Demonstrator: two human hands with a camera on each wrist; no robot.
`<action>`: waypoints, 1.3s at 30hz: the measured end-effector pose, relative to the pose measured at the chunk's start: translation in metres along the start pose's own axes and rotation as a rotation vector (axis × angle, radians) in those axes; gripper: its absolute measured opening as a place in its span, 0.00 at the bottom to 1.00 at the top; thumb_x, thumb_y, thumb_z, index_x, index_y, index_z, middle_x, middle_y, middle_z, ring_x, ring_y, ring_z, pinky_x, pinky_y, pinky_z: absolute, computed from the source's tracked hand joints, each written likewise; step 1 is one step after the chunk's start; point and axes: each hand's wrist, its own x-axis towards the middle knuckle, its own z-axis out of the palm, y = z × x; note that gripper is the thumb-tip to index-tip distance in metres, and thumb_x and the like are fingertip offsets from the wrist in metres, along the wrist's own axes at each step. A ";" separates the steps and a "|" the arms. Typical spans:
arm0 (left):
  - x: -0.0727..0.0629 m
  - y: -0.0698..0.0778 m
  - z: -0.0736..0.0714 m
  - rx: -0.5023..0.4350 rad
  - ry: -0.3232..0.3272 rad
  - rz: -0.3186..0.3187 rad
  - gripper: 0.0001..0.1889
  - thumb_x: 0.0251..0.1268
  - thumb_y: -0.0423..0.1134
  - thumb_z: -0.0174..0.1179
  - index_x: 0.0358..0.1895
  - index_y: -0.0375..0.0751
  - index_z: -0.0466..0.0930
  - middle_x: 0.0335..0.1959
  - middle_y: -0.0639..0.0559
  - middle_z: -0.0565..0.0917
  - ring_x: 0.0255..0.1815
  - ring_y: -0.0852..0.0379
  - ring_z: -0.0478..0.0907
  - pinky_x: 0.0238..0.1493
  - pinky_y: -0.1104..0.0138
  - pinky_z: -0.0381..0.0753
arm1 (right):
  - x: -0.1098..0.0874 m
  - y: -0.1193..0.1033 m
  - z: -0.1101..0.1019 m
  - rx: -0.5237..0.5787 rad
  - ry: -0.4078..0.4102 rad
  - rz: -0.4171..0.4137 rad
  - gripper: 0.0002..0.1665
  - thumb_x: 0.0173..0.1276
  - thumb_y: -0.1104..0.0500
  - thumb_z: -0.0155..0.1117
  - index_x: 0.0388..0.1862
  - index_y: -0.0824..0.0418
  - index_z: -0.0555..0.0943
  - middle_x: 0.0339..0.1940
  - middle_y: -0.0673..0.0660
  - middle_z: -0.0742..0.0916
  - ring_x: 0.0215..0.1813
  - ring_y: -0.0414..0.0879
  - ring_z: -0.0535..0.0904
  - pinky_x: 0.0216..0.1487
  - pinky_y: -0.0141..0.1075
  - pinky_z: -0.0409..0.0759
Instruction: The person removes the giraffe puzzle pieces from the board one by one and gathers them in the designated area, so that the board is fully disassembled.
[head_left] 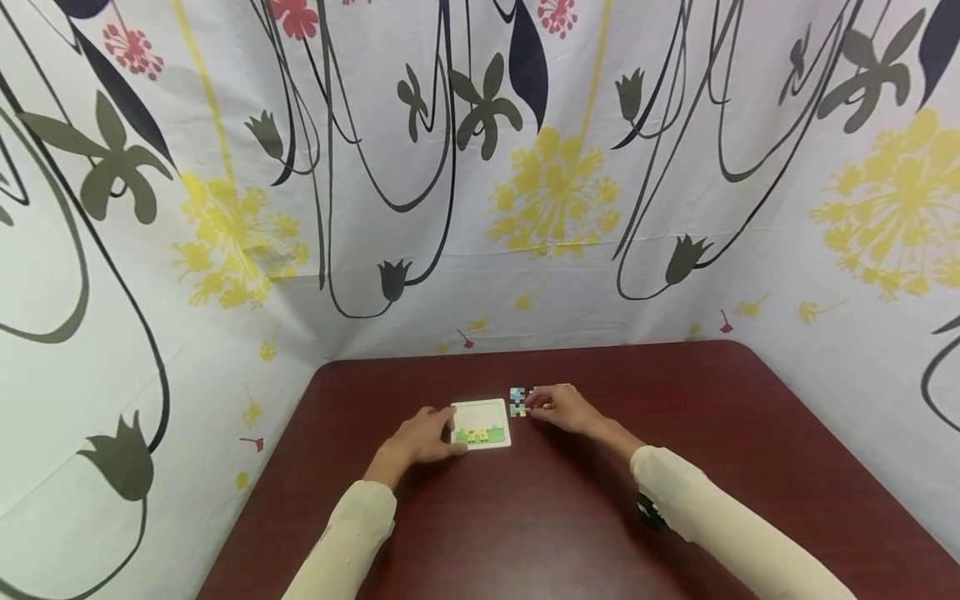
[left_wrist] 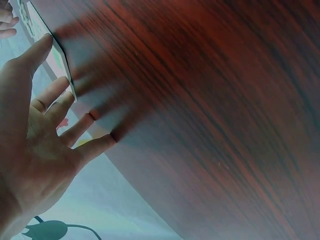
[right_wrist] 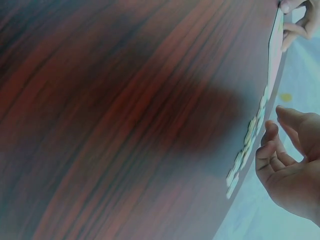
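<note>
A small jigsaw puzzle board (head_left: 482,410) with a white rim lies flat on the table; a green strip with yellow figures runs along its near side, and the area above it is pale. My left hand (head_left: 428,435) rests at the board's left edge, thumb and fingers spread along the rim. In the left wrist view, the left fingers (left_wrist: 80,131) are mostly straight, some touching the tabletop. Loose puzzle pieces (head_left: 517,402) lie just right of the board. Over them hovers my right hand (head_left: 564,408), fingers bent loosely, partly hiding them. The right wrist view shows the right thumb and fingertips apart, nothing between them.
The dark red wooden table (head_left: 517,517) has rounded far corners. A white cloth (head_left: 465,250) with printed flowers hangs behind it and along both sides. Something black (head_left: 650,512) shows under the right sleeve (head_left: 712,504).
</note>
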 end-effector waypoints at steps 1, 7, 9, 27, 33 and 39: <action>0.000 0.000 0.000 0.001 0.000 -0.001 0.25 0.62 0.59 0.72 0.52 0.51 0.74 0.49 0.46 0.75 0.45 0.49 0.72 0.45 0.50 0.75 | 0.001 -0.002 0.002 0.003 -0.003 -0.005 0.11 0.72 0.67 0.69 0.50 0.69 0.86 0.43 0.62 0.91 0.47 0.54 0.89 0.48 0.47 0.85; 0.001 -0.001 0.001 0.007 0.002 -0.010 0.25 0.62 0.60 0.72 0.51 0.52 0.74 0.50 0.47 0.75 0.45 0.49 0.72 0.44 0.51 0.75 | 0.007 -0.012 0.009 0.022 -0.037 0.012 0.12 0.72 0.65 0.69 0.52 0.68 0.86 0.42 0.60 0.90 0.45 0.53 0.87 0.46 0.44 0.83; 0.002 -0.001 0.002 0.009 0.003 -0.012 0.25 0.62 0.61 0.72 0.51 0.52 0.74 0.51 0.46 0.75 0.46 0.49 0.72 0.45 0.51 0.75 | 0.009 -0.015 0.012 0.009 -0.038 0.009 0.12 0.72 0.64 0.70 0.52 0.67 0.86 0.41 0.59 0.90 0.44 0.51 0.87 0.44 0.42 0.83; 0.004 -0.001 0.001 0.010 -0.019 -0.029 0.24 0.64 0.62 0.70 0.51 0.53 0.74 0.59 0.42 0.76 0.48 0.47 0.73 0.46 0.49 0.76 | 0.029 -0.043 0.042 0.037 -0.071 -0.030 0.13 0.72 0.63 0.70 0.53 0.65 0.86 0.39 0.55 0.90 0.38 0.48 0.87 0.41 0.38 0.82; 0.006 -0.002 0.002 0.010 -0.025 -0.019 0.24 0.64 0.61 0.70 0.52 0.52 0.75 0.57 0.43 0.76 0.47 0.48 0.73 0.45 0.50 0.76 | 0.034 -0.051 0.050 0.103 -0.098 -0.023 0.13 0.72 0.65 0.69 0.53 0.68 0.86 0.40 0.59 0.90 0.40 0.52 0.89 0.41 0.37 0.85; 0.005 -0.002 0.001 0.007 -0.036 -0.007 0.24 0.65 0.61 0.69 0.54 0.52 0.75 0.55 0.46 0.76 0.48 0.49 0.72 0.45 0.51 0.76 | 0.040 -0.057 0.060 0.110 -0.109 -0.044 0.13 0.71 0.64 0.71 0.52 0.68 0.87 0.41 0.59 0.90 0.39 0.47 0.89 0.39 0.33 0.84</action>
